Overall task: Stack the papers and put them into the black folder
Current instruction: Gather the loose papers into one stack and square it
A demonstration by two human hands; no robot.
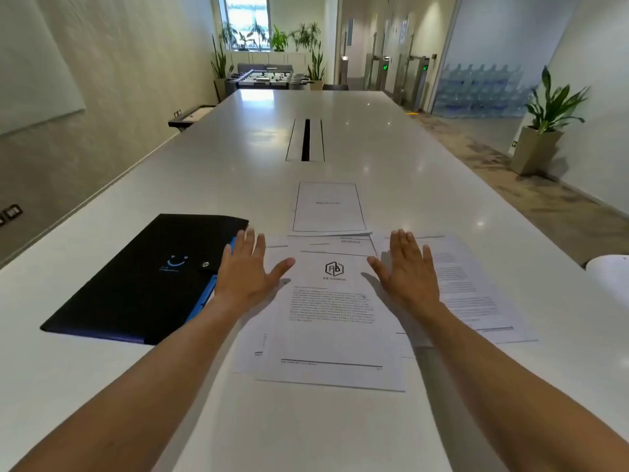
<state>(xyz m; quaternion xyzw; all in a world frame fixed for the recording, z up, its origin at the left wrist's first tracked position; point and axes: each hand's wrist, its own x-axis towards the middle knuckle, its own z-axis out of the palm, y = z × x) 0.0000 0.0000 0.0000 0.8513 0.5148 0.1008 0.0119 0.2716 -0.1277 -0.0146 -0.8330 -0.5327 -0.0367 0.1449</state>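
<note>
The fingers [250, 241] of the left hand [243, 270] are held straight and close together, the thumb splayed toward the centre; nothing is gripped. The right hand [408, 267] is spread flat in the same way, palm down, thumb angled inward, and nothing is held by it either. Whether the palms are pressed on the sheets or held just above them cannot be told.

Between the two thumbs a hexagonal logo [334, 268] with the letters "AB" is shown on the top sheet [332, 335], with a line beneath it that seems to read "A.B. Industries"; the paragraph of text below is too small to be read. This sheet is laid over other loosely overlapping papers: one [476, 287] under the right hand, reaching out to the right, and one bordered page [327, 207] farther up the white table [238, 158], its heading not legible.

The black folder [143, 277] is lain closed just left of the left hand, a blue smile mark and a metal snap seen on its flap, a blue edge shown along its right side. Both forearms are stretched forward from the lower corners.
</note>
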